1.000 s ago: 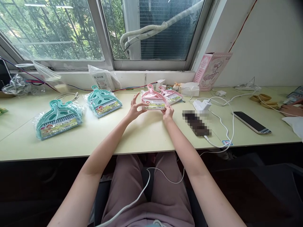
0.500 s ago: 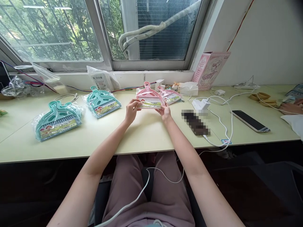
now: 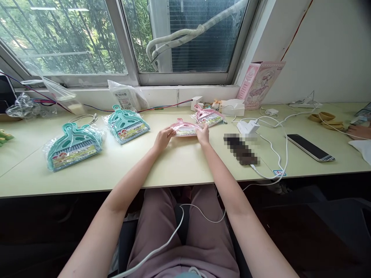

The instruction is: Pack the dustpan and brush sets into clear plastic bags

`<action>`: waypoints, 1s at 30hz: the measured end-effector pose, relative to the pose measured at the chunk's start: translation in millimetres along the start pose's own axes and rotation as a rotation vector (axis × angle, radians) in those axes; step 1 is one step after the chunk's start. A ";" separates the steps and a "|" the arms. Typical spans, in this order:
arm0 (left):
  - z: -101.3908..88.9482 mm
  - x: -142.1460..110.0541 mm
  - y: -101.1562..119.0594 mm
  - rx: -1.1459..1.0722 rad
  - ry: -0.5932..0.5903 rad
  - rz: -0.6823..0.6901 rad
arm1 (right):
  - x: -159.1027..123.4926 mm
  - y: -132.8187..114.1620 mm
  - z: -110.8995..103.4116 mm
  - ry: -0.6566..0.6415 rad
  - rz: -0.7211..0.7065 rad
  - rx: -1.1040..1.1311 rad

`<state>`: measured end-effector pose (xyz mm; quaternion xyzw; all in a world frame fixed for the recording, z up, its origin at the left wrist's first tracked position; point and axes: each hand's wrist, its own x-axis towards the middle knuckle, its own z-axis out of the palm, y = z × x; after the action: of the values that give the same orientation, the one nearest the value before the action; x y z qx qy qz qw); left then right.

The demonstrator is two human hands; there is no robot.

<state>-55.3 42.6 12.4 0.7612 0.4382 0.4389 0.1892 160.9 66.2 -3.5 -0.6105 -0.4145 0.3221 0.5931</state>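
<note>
A plastic-wrapped pink dustpan and brush set [image 3: 185, 129] is held between my two hands over the table, tilted so that it looks foreshortened. My left hand [image 3: 164, 139] is closed on its left edge. On its right edge, my right hand [image 3: 203, 134] grips with the thumb on top. Just behind and to the right lies a second pink dustpan and brush set [image 3: 209, 116] in its wrapper. Left of my hands are two wrapped green sets, a nearer dustpan and brush set [image 3: 74, 146] and a farther dustpan and brush set [image 3: 126, 124].
A blurred-out dark object [image 3: 242, 150] with a white cable and a white charger [image 3: 248, 126] lie right of my hands. Farther right are a black phone-like slab [image 3: 310, 147] and another person's hand [image 3: 359, 131]. A pink box [image 3: 261, 85] stands by the window.
My left hand has gone from spread fingers to gripping the pink set's left edge. The set, upright before, has been lowered and tipped back, uncovering more of the second pink set.
</note>
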 end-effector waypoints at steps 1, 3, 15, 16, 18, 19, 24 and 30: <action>0.2 -1.4 0.9 0.046 0.010 -0.001 | -0.5 -1.5 -0.7 0.034 -0.148 -0.109; -0.5 -4.1 5.3 0.127 0.076 0.016 | -2.2 -5.7 -2.5 -0.021 -0.391 -0.261; -5.3 1.1 -0.9 0.473 0.525 0.335 | -27.5 -30.9 -10.7 -0.278 -0.866 -0.658; -5.0 0.8 -1.5 0.480 0.525 0.350 | -31.7 -32.8 -9.7 -0.273 -0.908 -0.681; -3.8 -0.7 -0.9 0.486 0.507 0.377 | -39.4 -35.8 -7.1 -0.273 -0.975 -0.700; -3.0 -1.5 0.0 0.484 0.491 0.388 | -42.4 -36.5 -5.8 -0.271 -0.995 -0.700; -1.1 -4.4 3.8 0.486 0.464 0.436 | -46.4 -33.0 -1.9 -0.222 -1.037 -0.663; -0.7 -7.1 1.9 0.490 0.436 0.540 | -44.4 -28.6 -2.9 -0.210 -1.036 -0.631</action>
<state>-56.6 35.6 10.5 0.7607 0.3440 0.5063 -0.2160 140.0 24.1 20.7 -0.4410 -0.7887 -0.0878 0.4192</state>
